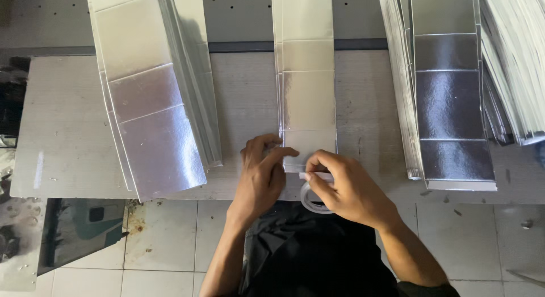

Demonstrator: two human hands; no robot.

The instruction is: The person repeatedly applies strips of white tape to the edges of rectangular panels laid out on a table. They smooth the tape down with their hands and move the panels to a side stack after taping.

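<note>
- Hands at lower centre of the frame: left hand (262, 173) lies flat, fingers spread, pressing the near end of the middle silver sheet stack (307, 76).
- Right hand (346, 186) is curled, thumb and fingers pinching a short strip of tape (317, 175) at the stack's near edge; the white tape roll (313, 201) sits just below, partly hidden under this hand.
- Middle stack runs from top centre down to the table (68, 132) edge.
- Handling, as judged: creased foil-faced card, light, stiff, slick on its face; best held at the edges or pinned flat.
- Further silver stacks (153, 98) lie at upper left and upper right.
</note>
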